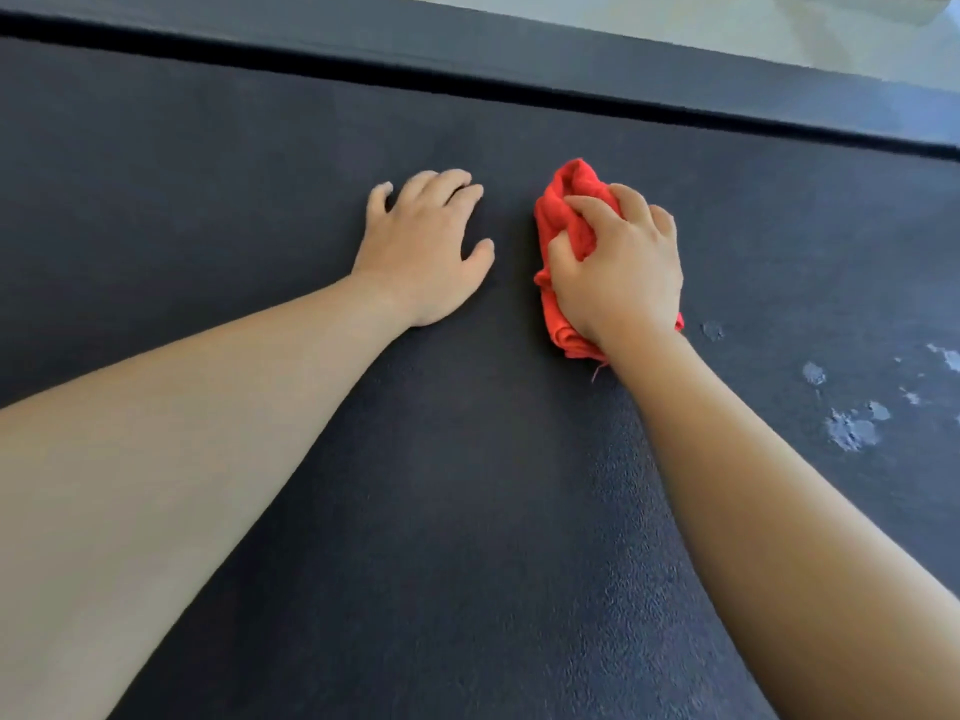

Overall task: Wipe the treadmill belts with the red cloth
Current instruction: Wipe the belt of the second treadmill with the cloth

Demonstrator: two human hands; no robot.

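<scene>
Both bare arms reach out over the dark treadmill belt (260, 148). The left hand (423, 246) rests palm down on it, fingers spread and slightly bent, holding nothing. Just to its right, the right hand (621, 267) grips the red cloth (569, 210), bunched up (a loose thread trails near the wrist) and pressed on the belt. Pale smudges (852, 428) mark the belt at the near right. Along the far edge runs a grey side rail (571, 59).
</scene>
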